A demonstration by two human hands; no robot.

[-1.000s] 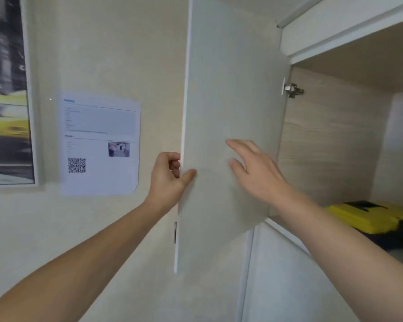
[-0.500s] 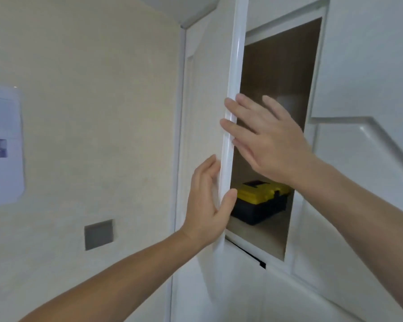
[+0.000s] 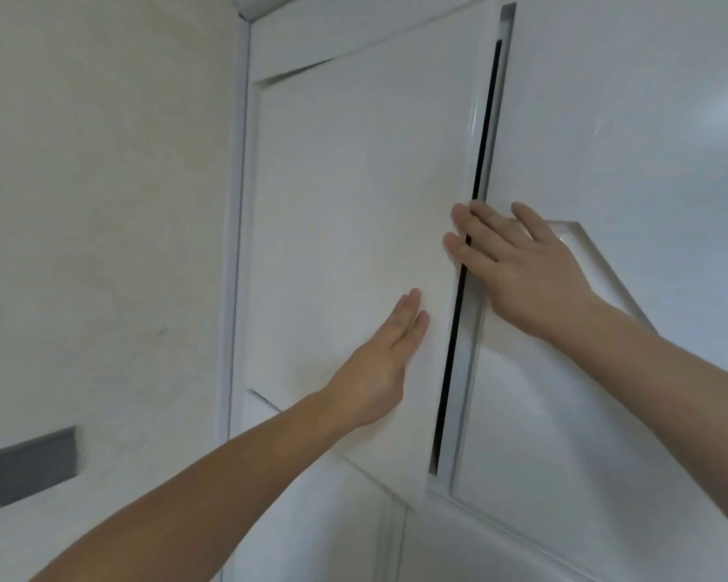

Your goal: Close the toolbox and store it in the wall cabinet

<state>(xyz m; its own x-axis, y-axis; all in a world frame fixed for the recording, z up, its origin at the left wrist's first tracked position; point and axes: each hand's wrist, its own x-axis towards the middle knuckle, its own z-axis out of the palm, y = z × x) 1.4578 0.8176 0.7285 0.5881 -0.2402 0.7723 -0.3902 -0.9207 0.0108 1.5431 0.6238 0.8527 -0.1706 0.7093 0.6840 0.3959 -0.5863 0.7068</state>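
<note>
The white wall cabinet door [image 3: 345, 212] fills the middle of the view and stands almost against its frame, with only a thin dark gap [image 3: 475, 228] along its right edge. My left hand [image 3: 379, 363] lies flat on the lower part of the door, fingers straight and together. My right hand [image 3: 518, 270] is spread across the door's right edge, fingertips over the gap. Neither hand holds anything. The toolbox is hidden behind the door.
A cream wall [image 3: 102, 203] runs along the left, with a grey switch plate [image 3: 36, 466] low on it. White cabinet panels [image 3: 627, 119] continue to the right and below, one with a slanted recessed edge [image 3: 597, 262].
The door has swung from wide open to nearly shut, hiding the yellow and black toolbox. My left hand left the door's edge for its face; my right hand followed the edge.
</note>
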